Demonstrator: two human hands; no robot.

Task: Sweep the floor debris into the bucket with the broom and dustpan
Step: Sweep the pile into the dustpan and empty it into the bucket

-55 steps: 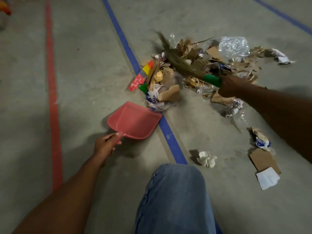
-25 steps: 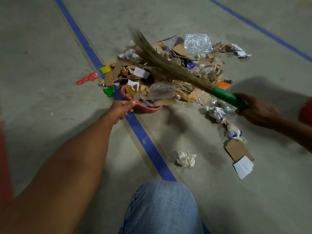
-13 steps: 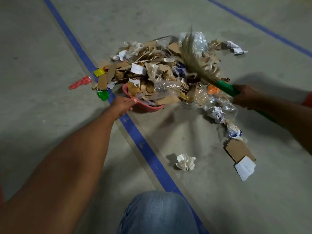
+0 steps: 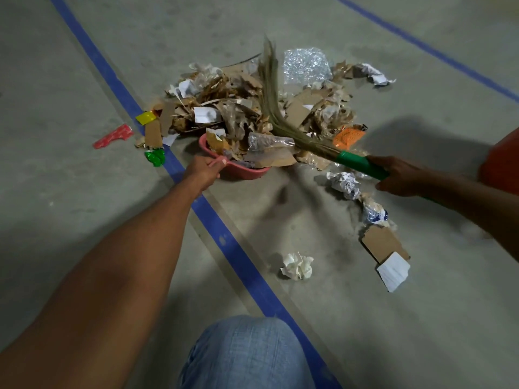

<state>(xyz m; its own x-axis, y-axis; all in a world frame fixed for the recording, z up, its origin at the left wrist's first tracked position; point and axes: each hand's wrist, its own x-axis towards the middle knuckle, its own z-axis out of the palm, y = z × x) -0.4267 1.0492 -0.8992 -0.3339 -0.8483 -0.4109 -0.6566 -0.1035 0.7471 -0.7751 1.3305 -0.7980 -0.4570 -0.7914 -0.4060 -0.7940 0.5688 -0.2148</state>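
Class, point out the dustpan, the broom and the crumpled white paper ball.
dustpan [image 4: 247,173], head view, pink rear wall.
broom [image 4: 357,163], head view, green handle.
crumpled white paper ball [image 4: 297,265], head view, its middle.

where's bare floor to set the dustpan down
Bare concrete: left of the blue tape line, nearer than the red scrap, and between the dustpan and the crumpled paper ball. Crowded: the debris pile around the broom, and the scrap trail below the right hand.
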